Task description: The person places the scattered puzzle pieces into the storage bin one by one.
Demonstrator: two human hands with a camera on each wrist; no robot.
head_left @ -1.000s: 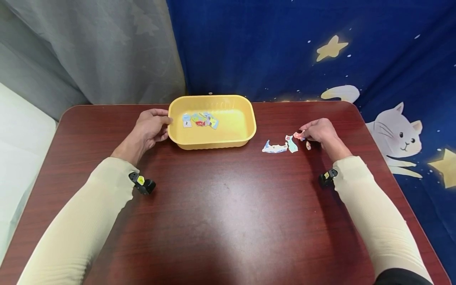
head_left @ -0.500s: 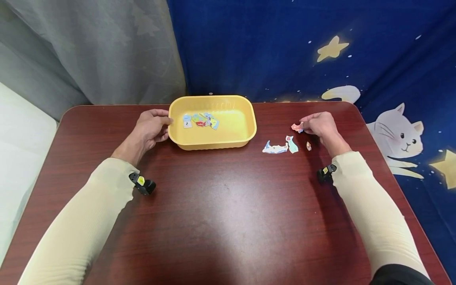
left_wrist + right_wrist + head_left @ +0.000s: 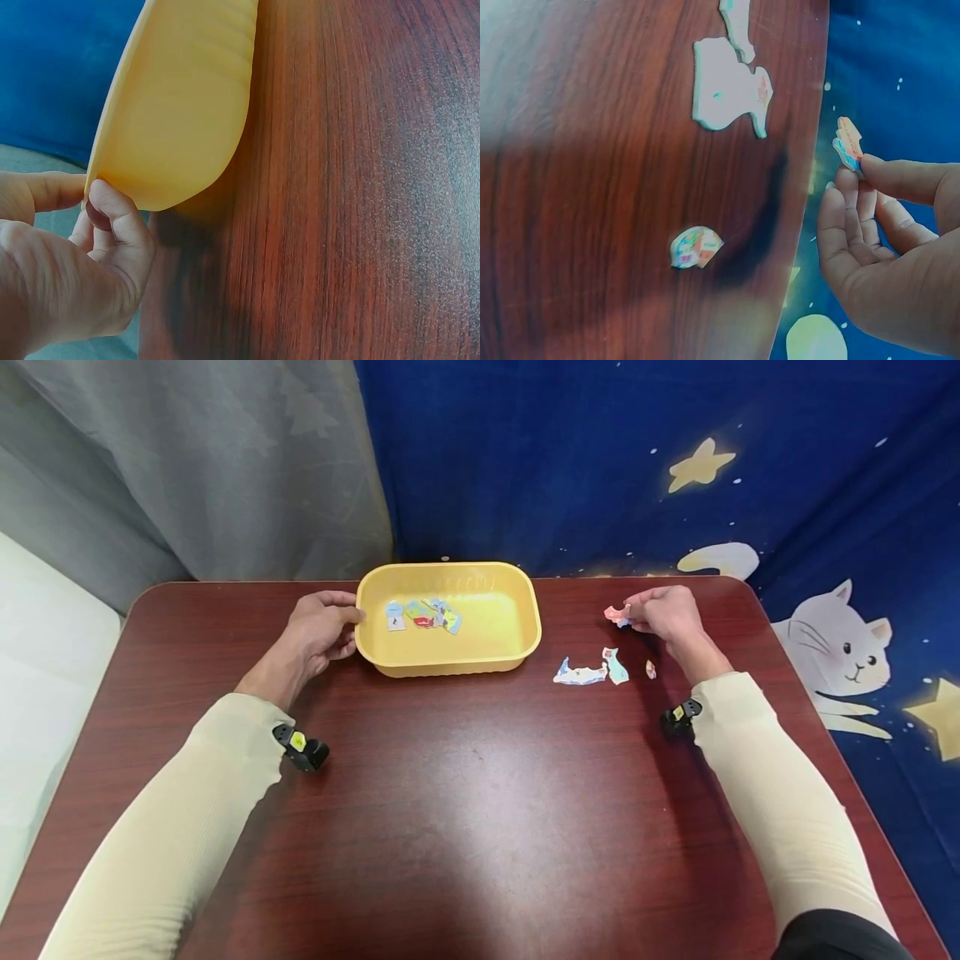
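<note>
A yellow plastic basin [image 3: 457,667] stands at the back of the table, with several printed, irregular flat pieces like puzzle parts [image 3: 423,616] lying on its left half. My left hand [image 3: 313,628] pinches its left rim between thumb and fingers, as the left wrist view also shows. To the right of the basin, my right hand [image 3: 667,614] holds a small pink-and-blue puzzle piece [image 3: 615,615] by its edge, raised above the tabletop. On the table below lie a long white-and-blue piece [image 3: 579,674], a pale green piece [image 3: 616,667] and a small multicoloured piece [image 3: 651,669].
The dark red wooden table [image 3: 480,810] has rounded back corners. Right behind it hang a grey curtain [image 3: 247,468] and a blue curtain [image 3: 525,460] printed with stars and a cat. Each wrist carries a small black camera [image 3: 302,747].
My right hand has lifted the pink piece off the table and carried it up and left, toward the basin. The left hand and the basin have stayed in place.
</note>
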